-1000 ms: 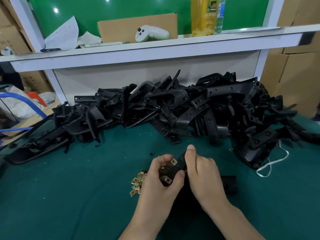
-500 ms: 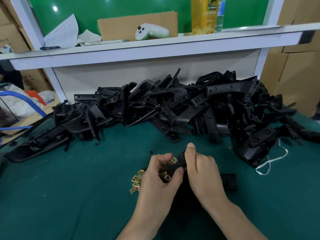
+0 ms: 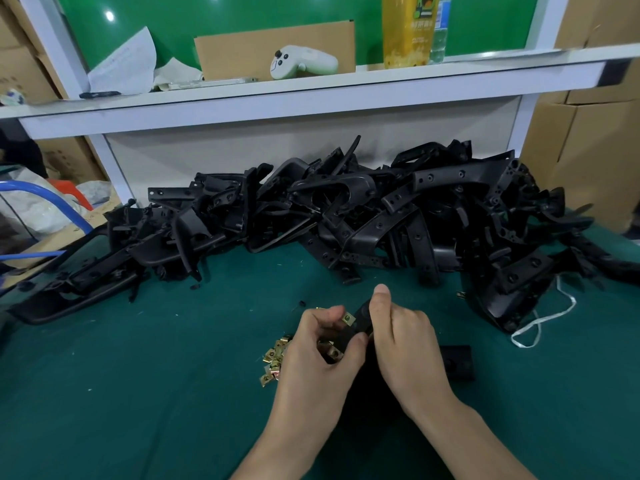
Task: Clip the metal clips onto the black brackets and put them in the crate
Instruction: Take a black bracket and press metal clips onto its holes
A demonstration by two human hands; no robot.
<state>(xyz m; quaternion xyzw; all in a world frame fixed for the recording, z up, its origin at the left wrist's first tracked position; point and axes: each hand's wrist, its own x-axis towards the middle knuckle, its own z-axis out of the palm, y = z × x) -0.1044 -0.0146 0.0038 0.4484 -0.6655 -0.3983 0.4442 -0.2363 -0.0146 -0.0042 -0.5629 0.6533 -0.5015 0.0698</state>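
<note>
Holding one black bracket (image 3: 362, 322) between them, both hands sit low over the green bench (image 3: 138, 393); the left hand (image 3: 317, 344) has its fingers (image 3: 332, 315) curled in, pinching the bracket's end where a small gold metal clip (image 3: 348, 319) sits on it; a second clip (image 3: 334, 351) shows lower down inside that hand, and I cannot tell if it is pushed all the way on; the right hand (image 3: 405, 341) wraps round the bracket, with its thumb (image 3: 381, 299) pressed along the top. Loose clips (image 3: 273, 358) lie in a little heap just beside the left hand; the big pile of brackets (image 3: 346, 220) is at the back of the bench; no crate is in view.

The bracket looks like hard plastic, light and stiff, so it should not bend; hold it by its thick middle and keep the ends free for the clips. The clips look tiny, thin and springy, maybe with sharp edges; they could slip away, so pinch each one by its flat sides and push it straight on.
</note>
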